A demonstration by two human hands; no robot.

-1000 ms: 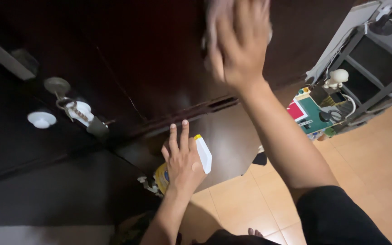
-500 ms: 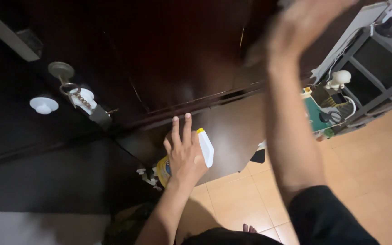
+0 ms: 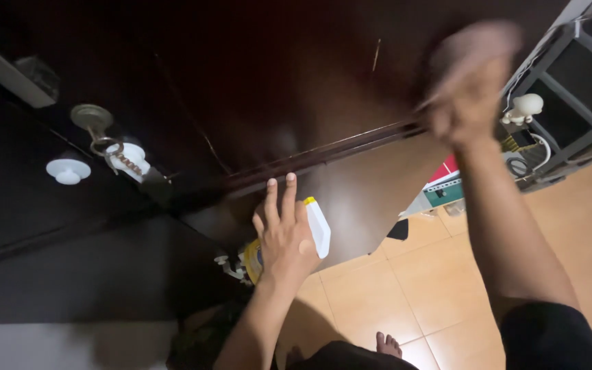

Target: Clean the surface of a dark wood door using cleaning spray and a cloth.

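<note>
My left hand [image 3: 284, 236] holds a white spray bottle [image 3: 318, 229] with a yellow label and yellow tip. Its fingers stretch up against the lower panel of a dark brown wooden door [image 3: 275, 68]. My right hand [image 3: 471, 89] is raised to the door's right side, near the groove between the panels. It is blurred by motion and seems to press a pale cloth [image 3: 477, 41] to the wood. The cloth shows only as a smear above the fingers.
A key with a ring and a white tag [image 3: 114, 154] hangs in the lock at the left, beside a round white knob [image 3: 68, 169]. A grey shelf [image 3: 570, 82] with cables and a small white figure [image 3: 525, 106] stands at the right. Below are orange floor tiles [image 3: 433, 274] and my bare foot [image 3: 386, 344].
My right hand has swept from the upper middle of the door to the right and slightly down. My left hand with the bottle has stayed in place.
</note>
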